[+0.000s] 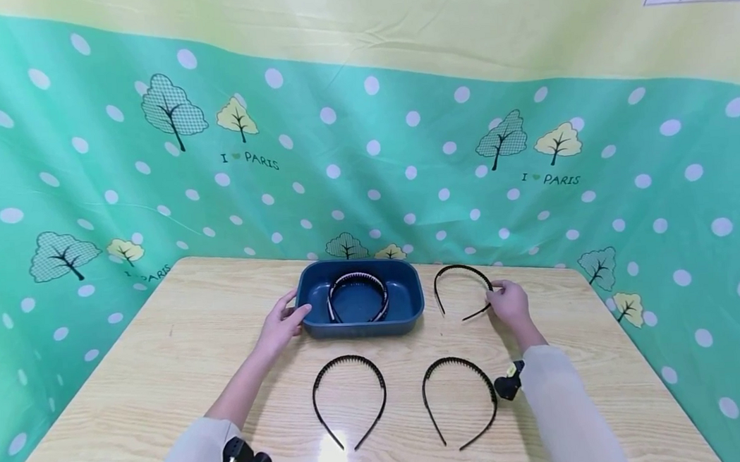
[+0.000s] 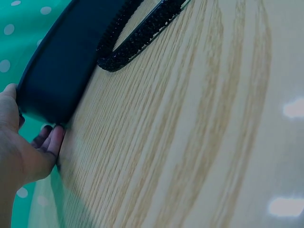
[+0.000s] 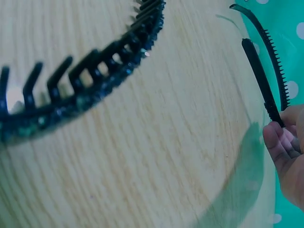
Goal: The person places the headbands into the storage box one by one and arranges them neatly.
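A dark blue plastic box (image 1: 413,318) stands near the table's back edge, with at least one headband (image 1: 384,308) inside it. My left hand (image 1: 281,322) grips the box at its left end, thumb at the rim; in the left wrist view the fingers (image 2: 56,140) reach to its bottom edge. To the right of the box, my right hand (image 1: 510,301) pinches a black toothed headband (image 1: 462,265) by its right side. In the right wrist view this headband (image 3: 259,78) appears raised off the table, its two ends pointing away from the hand.
Two more black headbands lie in front: one headband (image 1: 347,357) below the box and another headband (image 1: 457,359) near my right forearm. They rest on a light wooden table (image 1: 180,355). A green dotted curtain (image 1: 398,173) hangs behind the table.
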Tool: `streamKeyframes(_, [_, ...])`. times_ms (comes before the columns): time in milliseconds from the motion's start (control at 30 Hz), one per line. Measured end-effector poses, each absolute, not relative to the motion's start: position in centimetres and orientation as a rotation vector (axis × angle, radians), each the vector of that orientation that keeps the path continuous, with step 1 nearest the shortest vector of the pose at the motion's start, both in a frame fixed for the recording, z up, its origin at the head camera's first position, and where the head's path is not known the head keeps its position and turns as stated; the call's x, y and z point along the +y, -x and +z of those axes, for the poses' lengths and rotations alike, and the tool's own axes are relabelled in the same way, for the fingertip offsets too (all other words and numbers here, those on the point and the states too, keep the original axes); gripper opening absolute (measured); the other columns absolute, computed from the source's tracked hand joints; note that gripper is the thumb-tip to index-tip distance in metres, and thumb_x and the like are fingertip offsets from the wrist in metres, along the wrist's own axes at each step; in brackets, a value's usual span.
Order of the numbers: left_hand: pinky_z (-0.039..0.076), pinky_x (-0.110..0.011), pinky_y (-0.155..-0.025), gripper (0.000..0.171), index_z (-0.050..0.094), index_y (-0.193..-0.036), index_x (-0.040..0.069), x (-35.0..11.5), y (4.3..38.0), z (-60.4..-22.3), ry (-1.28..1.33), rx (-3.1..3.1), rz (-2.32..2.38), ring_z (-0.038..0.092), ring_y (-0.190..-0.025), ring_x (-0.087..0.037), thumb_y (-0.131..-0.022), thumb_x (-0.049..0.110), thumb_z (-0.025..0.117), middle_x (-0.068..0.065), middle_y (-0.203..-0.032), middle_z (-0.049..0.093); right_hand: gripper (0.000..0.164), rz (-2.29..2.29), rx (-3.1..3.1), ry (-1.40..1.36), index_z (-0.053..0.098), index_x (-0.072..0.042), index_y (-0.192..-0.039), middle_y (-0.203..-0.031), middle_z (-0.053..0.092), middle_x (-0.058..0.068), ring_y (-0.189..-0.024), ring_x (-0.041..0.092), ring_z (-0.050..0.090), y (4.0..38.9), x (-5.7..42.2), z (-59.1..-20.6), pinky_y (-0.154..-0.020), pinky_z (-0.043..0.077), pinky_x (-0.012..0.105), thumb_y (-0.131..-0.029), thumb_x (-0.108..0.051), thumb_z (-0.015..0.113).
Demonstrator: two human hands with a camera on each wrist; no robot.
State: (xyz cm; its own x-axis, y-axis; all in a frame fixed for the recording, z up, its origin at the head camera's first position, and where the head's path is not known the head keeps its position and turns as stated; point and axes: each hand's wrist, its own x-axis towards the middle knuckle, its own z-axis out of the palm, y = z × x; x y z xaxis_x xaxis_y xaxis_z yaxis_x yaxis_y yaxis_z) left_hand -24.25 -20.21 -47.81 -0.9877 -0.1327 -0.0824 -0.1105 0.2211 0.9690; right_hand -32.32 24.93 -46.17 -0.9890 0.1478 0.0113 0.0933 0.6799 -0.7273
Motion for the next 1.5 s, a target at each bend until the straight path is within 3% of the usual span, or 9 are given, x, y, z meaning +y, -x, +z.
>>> streamKeyframes(267, [0.054,-0.028,-0.079,0.063,0.032,-0.146,0.016,-20.1,24.1,-47.8,-0.234,-2.437,-1.939,0.057,-0.105,-0.024,-0.092,0.037,0.058,-0.024,-0.129,0.052,0.041,1.221,-2.802,0.199,0.050,0.007,-0.128,-0.073,0.060,0.010,-0.054,0.011,0.054,32.2,25.4,-45.8,-0.053,0.045,0.025,-0.093,-0.014,0.052])
streamKeyframes(433, [0.054,-0.028,-0.080,0.063,0.031,-0.146,0.016,-20.1,24.1,-47.7,-0.239,-2.436,-1.938,0.057,-0.105,-0.023,-0.092,0.037,0.057,-0.024,-0.131,0.051,0.042,1.228,-2.809,0.173,0.047,0.006,-0.130,-0.068,0.059,0.009,-0.054,0.013,0.054,32.1,25.3,-45.1,-0.052,0.043,0.028,-0.094,-0.014,0.051])
streamKeyframes(1100, [0.053,-0.034,-0.085,0.063,0.028,-0.147,0.017,-20.1,24.0,-47.3,-0.224,-2.446,-1.954,0.052,-0.116,-0.032,-0.094,0.035,0.055,-0.025,-0.134,0.047,0.041,1.235,-2.780,0.178,0.049,0.004,-0.130,-0.073,0.054,0.005,-0.057,0.012,0.057,32.4,25.2,-43.7,-0.054,0.046,0.026,-0.093,-0.014,0.052])
streamKeyframes(1500, [0.053,-0.029,-0.082,0.064,0.030,-0.147,0.017,-20.1,24.2,-47.6,-0.228,-2.449,-1.938,0.055,-0.111,-0.028,-0.093,0.038,0.057,-0.024,-0.132,0.050,0.040,1.217,-2.754,0.167,0.052,0.003,-0.128,-0.073,0.055,0.005,-0.057,0.014,0.059,32.5,24.9,-42.9,-0.052,0.044,0.026,-0.092,-0.013,0.053])
